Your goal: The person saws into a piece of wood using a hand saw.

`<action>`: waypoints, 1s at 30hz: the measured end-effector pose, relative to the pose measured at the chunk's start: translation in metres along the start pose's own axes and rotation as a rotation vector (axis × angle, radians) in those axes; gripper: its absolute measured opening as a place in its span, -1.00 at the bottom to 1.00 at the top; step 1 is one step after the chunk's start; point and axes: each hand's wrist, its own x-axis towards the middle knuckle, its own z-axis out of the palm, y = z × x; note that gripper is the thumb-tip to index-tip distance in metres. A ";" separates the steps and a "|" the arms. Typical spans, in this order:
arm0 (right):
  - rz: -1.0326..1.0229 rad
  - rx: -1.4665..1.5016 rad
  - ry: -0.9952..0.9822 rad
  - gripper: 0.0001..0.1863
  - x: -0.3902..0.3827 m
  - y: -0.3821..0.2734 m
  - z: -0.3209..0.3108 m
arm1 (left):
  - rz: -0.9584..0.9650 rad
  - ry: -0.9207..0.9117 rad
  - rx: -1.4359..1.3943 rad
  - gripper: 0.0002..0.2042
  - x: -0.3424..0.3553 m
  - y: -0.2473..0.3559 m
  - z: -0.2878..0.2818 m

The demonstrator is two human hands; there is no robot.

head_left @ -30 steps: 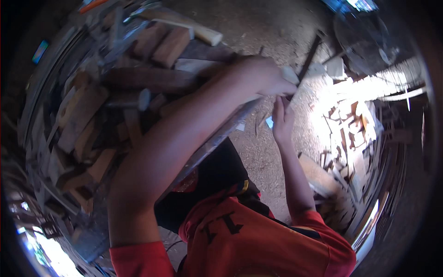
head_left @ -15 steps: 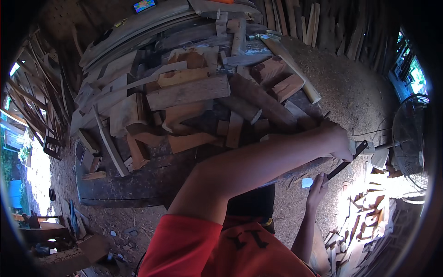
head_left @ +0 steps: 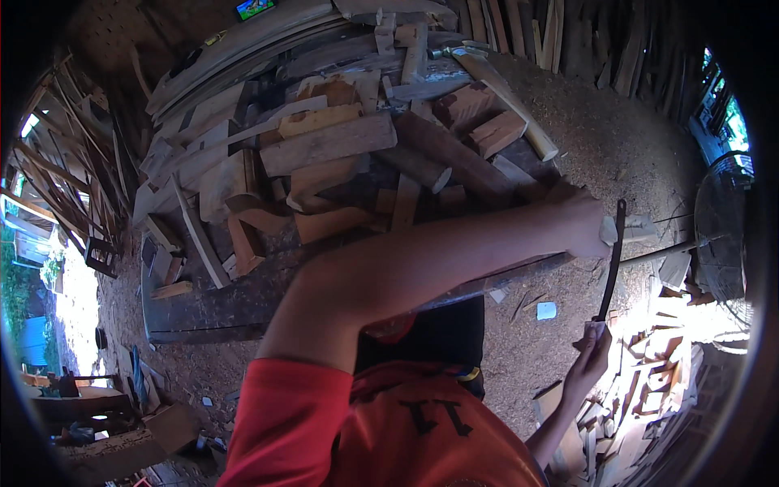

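My left arm stretches across the front of the workbench, and my left hand [head_left: 584, 223] is closed at the right edge. From beyond its knuckles a short pale wood piece [head_left: 638, 229] sticks out, which the hand grips; the fingers are partly hidden. Lower down at the right, my right hand [head_left: 594, 347] is closed around the handle end of a long, narrow dark blade [head_left: 614, 272]. The blade points upward, with a small hole near its tip, and crosses in front of the wood piece; whether they touch I cannot tell.
Wood blocks and curved offcuts [head_left: 324, 174] crowd the workbench [head_left: 243, 321]. A long pale pole [head_left: 519, 114] lies along its right side. A fan [head_left: 725, 252] stands at far right, above a heap of scraps [head_left: 649, 381]. Boards [head_left: 560, 40] lean at the back.
My right hand has moved down and right, swinging the blade from a slant to nearly upright. My left hand has shifted slightly left and up, still at the bench edge.
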 end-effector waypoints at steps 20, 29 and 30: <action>-0.221 -0.481 -0.171 -0.66 0.037 -0.127 -0.106 | -0.144 -0.209 0.270 -0.46 0.004 0.015 -0.018; -0.410 -0.674 -0.228 -0.73 0.062 -0.189 -0.134 | -0.138 -0.153 0.109 -0.43 0.000 0.020 -0.016; -0.578 -0.663 -0.231 -0.72 0.071 -0.193 -0.134 | -0.139 -0.157 0.107 -0.43 -0.001 0.019 -0.016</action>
